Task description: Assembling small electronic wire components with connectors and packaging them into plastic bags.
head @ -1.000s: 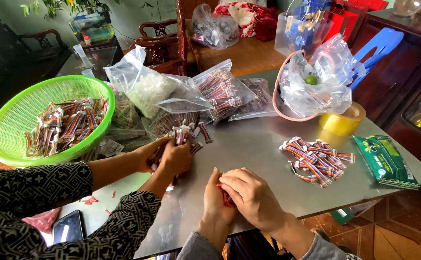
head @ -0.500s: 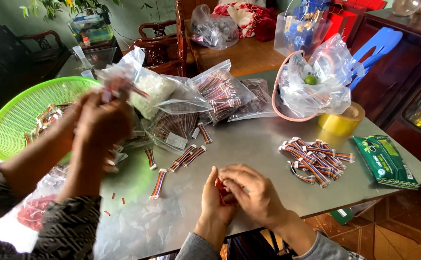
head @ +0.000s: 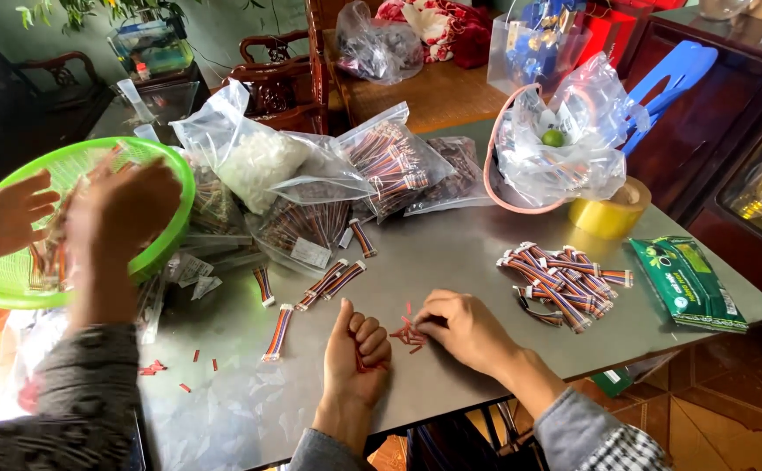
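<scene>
Red tube bits, near table edge: our right hand pinches among them; our left hand, clenched, grips several. Finished ribbon cables heaped toward right edge; we judge loose cables at centre remain.

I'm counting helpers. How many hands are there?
4: wearer's left hand, closed on red bits, and right hand at the table's near edge; a co-worker's blurred hand and second hand over the green basket.

Table brushed matt metal; bags clear glossy plastic; basket glossy green plastic; tape roll shiny yellow; chairs dark polished wood.
</scene>
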